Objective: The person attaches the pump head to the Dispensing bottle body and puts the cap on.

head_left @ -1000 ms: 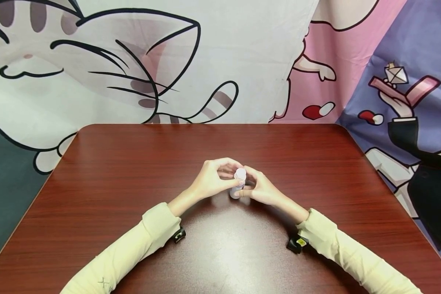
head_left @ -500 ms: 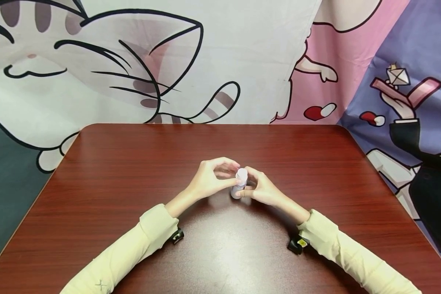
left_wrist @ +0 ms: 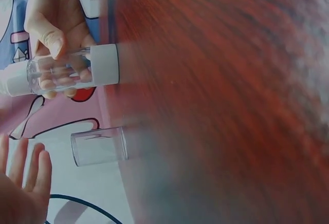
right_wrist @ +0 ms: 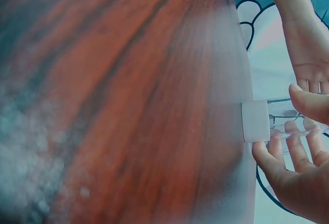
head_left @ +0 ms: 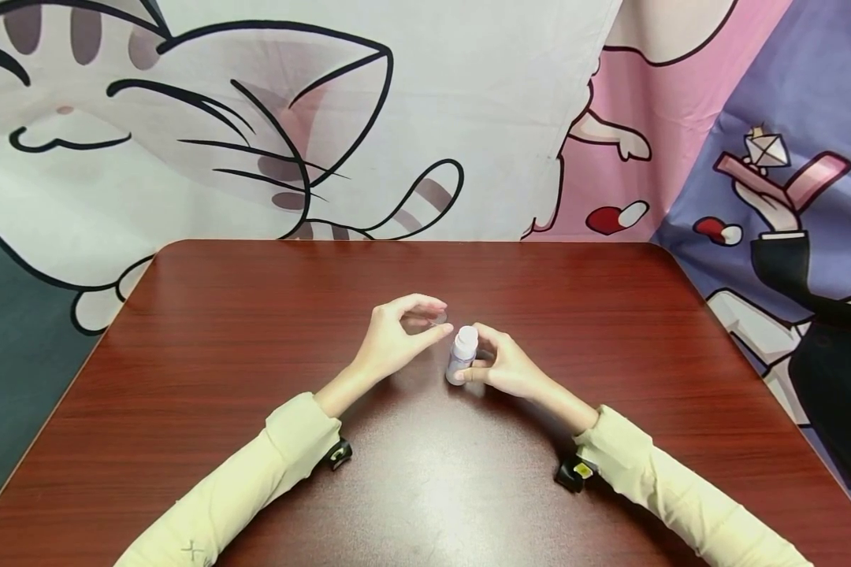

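A small clear bottle with a white base and a white top [head_left: 461, 354] stands upright on the table. My right hand [head_left: 507, 365] grips it, thumb on the near side and fingers behind, as the left wrist view also shows around the clear bottle body [left_wrist: 64, 72]. Apart from the bottle, to its left, my left hand [head_left: 395, 335] has its fingers extended. Close by these fingers, a clear cylindrical cap [left_wrist: 99, 146] stands on the tabletop. In the left wrist view a gap shows between the cap and my left hand [left_wrist: 25, 188].
The glossy red-brown wooden table [head_left: 255, 315] spreads around both hands. A cartoon-printed cloth [head_left: 496, 118] hangs behind its far edge. Small black wrist cameras sit under both cuffs, such as the right camera [head_left: 570, 474].
My left hand has moved left, away from the top of the bottle. The clear cap now shows beside its fingers. My right hand keeps its hold on the bottle, nearly still.
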The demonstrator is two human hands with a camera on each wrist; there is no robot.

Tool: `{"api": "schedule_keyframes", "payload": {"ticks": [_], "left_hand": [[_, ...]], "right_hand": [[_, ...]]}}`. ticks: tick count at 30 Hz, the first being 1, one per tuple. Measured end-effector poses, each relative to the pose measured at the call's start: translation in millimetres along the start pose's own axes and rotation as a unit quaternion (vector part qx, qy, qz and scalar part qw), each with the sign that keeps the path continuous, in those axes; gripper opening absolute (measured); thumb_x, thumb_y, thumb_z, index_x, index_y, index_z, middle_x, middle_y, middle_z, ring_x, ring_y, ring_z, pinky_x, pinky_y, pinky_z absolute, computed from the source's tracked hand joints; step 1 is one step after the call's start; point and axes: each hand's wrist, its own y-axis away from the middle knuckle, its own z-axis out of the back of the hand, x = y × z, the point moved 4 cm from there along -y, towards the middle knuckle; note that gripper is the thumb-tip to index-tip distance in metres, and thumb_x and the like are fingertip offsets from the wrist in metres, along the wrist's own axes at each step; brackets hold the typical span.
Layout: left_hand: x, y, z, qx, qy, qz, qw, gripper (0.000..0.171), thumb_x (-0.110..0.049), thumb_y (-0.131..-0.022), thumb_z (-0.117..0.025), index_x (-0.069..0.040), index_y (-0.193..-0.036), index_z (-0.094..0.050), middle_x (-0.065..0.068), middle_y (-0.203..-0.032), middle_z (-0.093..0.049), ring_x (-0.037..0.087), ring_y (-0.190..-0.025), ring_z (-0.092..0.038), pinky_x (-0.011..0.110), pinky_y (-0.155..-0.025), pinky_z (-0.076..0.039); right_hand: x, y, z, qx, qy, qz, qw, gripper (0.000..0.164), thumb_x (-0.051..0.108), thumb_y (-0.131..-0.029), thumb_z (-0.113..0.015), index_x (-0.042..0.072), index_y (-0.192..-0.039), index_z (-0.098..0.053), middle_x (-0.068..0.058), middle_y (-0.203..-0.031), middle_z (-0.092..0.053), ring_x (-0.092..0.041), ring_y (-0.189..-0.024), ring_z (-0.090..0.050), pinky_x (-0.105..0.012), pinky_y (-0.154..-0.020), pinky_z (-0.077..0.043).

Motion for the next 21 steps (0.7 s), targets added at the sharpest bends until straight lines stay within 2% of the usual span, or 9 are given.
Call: {"api": "schedule_keyframes", "payload": {"ticks": [5,10,15,21], "left_hand": [[2.8,-1.3,4.3,-0.022,-0.033,0.024,0.9989,0.032,-0.011,-0.079,-0.077,-0.003,-0.108,-0.067,0.014,-0.105,-0.071,0.029,-0.098,-0.068,0.03,-0.085,-0.058],[5.8,-4.0,5.5,-0.021,-0.058,0.046,0.9971,0.04,-0.012,-0.076,-0.08,-0.006,-0.113,-0.066,0.01,-0.111,-0.07,0.025,-0.104,-0.067,0.031,-0.088,-0.057],[11.3,-7.7,5.1,-0.007,-0.075,0.083,0.9937,0.047,-0.013,-0.074,-0.081,-0.008,-0.117,-0.064,0.01,-0.115,-0.068,0.025,-0.104,-0.067,0.032,-0.09,-0.056],[18.8,-7.9,-0.4,0.039,-0.117,0.131,0.9836,0.059,-0.017,-0.072,-0.084,-0.006,-0.124,-0.059,0.013,-0.126,-0.062,0.028,-0.108,-0.065,0.035,-0.092,-0.056]], "right_hand": [[1.8,1.1,0.4,0.0,0.0,0.005,1.0,0.045,-0.01,-0.07,-0.077,-0.006,-0.108,-0.054,-0.009,-0.096,-0.063,-0.007,-0.09,-0.062,-0.028,-0.085,-0.057],[3.3,1.5,0.7,0.001,0.005,0.011,1.0,0.046,-0.01,-0.07,-0.077,-0.007,-0.109,-0.054,-0.015,-0.098,-0.064,-0.006,-0.09,-0.062,-0.03,-0.086,-0.057],[3.0,1.0,1.0,0.0,0.011,0.012,1.0,0.046,-0.009,-0.07,-0.078,-0.007,-0.11,-0.055,-0.017,-0.098,-0.065,-0.006,-0.09,-0.063,-0.029,-0.086,-0.057],[1.5,1.3,1.0,-0.001,0.016,0.014,1.0,0.046,-0.009,-0.07,-0.078,-0.006,-0.11,-0.055,-0.011,-0.098,-0.065,-0.006,-0.091,-0.063,-0.03,-0.085,-0.058]]}}
